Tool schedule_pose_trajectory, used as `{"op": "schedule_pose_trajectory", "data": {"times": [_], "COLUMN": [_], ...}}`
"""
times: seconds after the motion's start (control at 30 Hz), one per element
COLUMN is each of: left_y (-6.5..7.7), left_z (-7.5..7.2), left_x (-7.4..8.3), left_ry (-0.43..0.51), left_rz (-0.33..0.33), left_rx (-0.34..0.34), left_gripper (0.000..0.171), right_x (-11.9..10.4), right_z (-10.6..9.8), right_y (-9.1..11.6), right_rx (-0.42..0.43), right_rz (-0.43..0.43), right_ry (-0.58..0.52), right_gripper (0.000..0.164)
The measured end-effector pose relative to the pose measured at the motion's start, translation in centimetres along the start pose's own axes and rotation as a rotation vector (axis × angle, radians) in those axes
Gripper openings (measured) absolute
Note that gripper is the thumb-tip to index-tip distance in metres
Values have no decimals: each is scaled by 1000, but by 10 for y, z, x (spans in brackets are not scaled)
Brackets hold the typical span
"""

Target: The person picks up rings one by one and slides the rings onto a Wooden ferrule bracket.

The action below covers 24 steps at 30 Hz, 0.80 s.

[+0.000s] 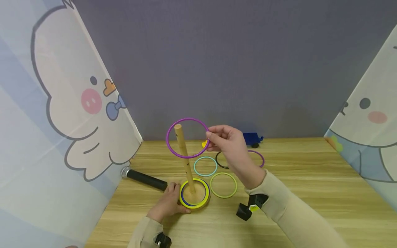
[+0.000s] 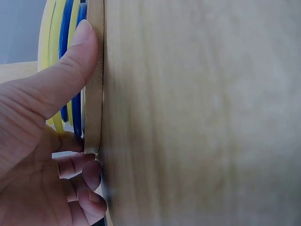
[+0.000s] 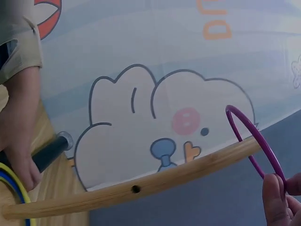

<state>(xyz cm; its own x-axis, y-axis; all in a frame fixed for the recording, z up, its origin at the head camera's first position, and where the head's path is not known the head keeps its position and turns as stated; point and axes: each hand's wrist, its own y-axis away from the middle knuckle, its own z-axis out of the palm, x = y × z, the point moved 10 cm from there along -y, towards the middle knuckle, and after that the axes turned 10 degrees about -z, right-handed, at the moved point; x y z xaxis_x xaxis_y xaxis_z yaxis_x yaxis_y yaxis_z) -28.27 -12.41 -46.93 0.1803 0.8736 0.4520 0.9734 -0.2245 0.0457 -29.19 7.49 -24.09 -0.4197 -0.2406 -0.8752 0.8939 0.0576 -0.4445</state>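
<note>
My right hand (image 1: 228, 142) pinches a purple ring (image 1: 189, 119) between thumb and fingers. The ring is held at the top of a wooden peg (image 1: 183, 148), and the peg's tip shows inside its outline in the head and right wrist views. The peg rises from a round wooden base (image 1: 189, 198). Around the peg's foot lie stacked yellow rings (image 1: 198, 207) and blue rings (image 2: 76, 113). My left hand (image 1: 169, 200) grips the base's left side, thumb along the edge and fingers curled at the far side.
Loose rings lie right of the base: a yellow-green ring (image 1: 223, 197), a light blue ring (image 1: 194, 167), a black ring, partly hidden, and another purple ring (image 1: 263, 160). A microphone (image 1: 147, 179) lies left. A blue toy vehicle (image 1: 252, 138) stands near the grey back wall (image 1: 235, 69).
</note>
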Motion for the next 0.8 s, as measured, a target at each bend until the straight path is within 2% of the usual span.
{"op": "schedule_pose_trajectory", "data": {"times": [0.2, 0.4, 0.6, 0.8], "left_y": [0, 0, -1, -1], "left_z": [0, -1, 1, 0], "left_x": [2, 1, 0, 1], "left_ry": [17, 26, 23, 29], "left_rz": [-3, -9, -9, 11], "left_rx": [-7, -9, -17, 8], "left_gripper": [104, 102, 99, 106], "right_x": [46, 108, 161, 198], "right_z": [-8, -18, -27, -31], "right_y": [6, 30, 57, 75], "right_rx": [-16, -27, -59, -75], "right_rz": [142, 255, 331, 362], "right_ry": [72, 114, 207, 291], "right_gripper": [19, 14, 11, 13]}}
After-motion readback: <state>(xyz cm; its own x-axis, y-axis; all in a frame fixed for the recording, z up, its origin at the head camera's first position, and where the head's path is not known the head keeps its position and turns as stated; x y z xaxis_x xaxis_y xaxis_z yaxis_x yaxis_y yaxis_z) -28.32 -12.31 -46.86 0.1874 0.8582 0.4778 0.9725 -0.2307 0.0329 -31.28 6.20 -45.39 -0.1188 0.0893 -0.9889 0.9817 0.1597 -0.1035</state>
